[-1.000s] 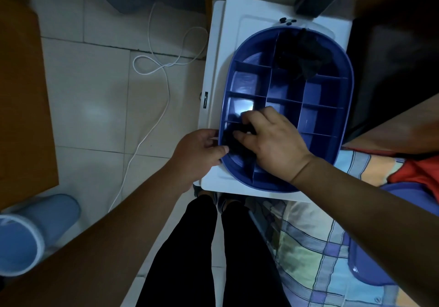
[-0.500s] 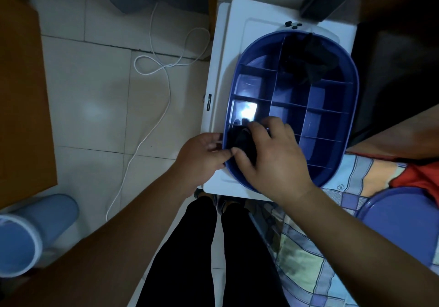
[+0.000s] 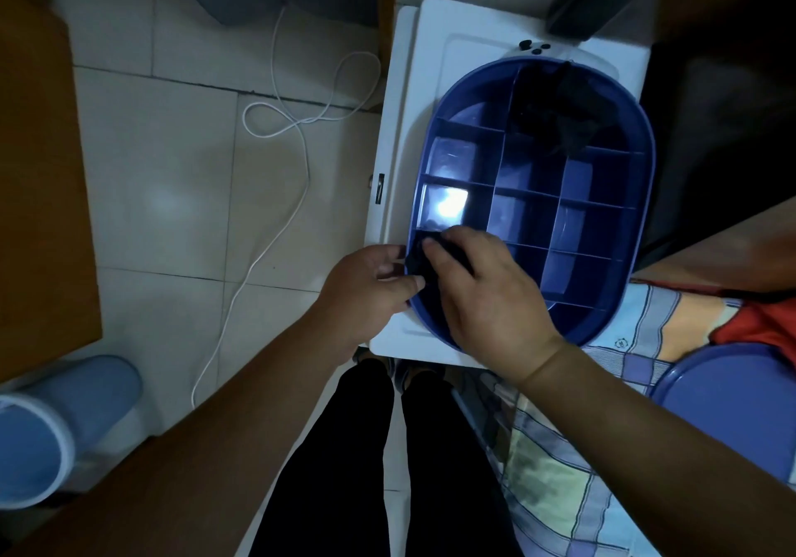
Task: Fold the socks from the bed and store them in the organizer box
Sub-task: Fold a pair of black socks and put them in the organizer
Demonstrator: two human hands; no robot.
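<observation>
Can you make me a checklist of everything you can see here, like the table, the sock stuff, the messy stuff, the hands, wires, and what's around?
Surface: white table top, with the blue organizer box on it.
Job's things: a dark sock in a near-left compartment; a dark sock pile in a far compartment; the other visible compartments look empty.
Clutter: small black knobs beyond the box.
Hands: left hand at the box's rim; right hand pressing on the sock.
Cables: white cable looped on the tiled floor.
Surroundings: light blue bin, checked bedsheet, blue lid, red cloth.
</observation>
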